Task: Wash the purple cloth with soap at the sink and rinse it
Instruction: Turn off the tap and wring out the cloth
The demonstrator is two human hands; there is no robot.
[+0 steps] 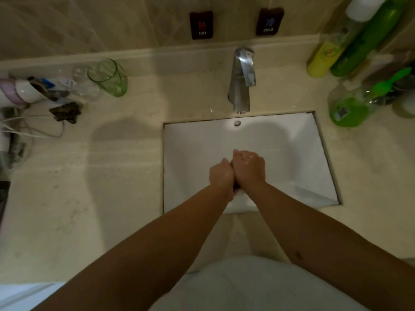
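Now left hand point(221, 176) and right hand point(248, 168) press together, fists closed over the sink point(292, 153); a dark scrap, possibly the cloth point(236, 187), shows between them.

Dim light falls on a beige stone counter point(112, 187) beneath a pale tiled wall point(89, 23).

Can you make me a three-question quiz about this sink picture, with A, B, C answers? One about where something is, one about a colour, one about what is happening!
1. Where are the hands?
A. over the sink
B. on the glass
C. on the tap

2. What colour is the drinking glass?
A. red
B. green
C. blue

3. How are the hands?
A. spread flat
B. far apart
C. closed, pressed together

Answers: A, the left hand and right hand are above the white sink. B, the glass is green. C, both fists touch, with a dark bit of something between them.
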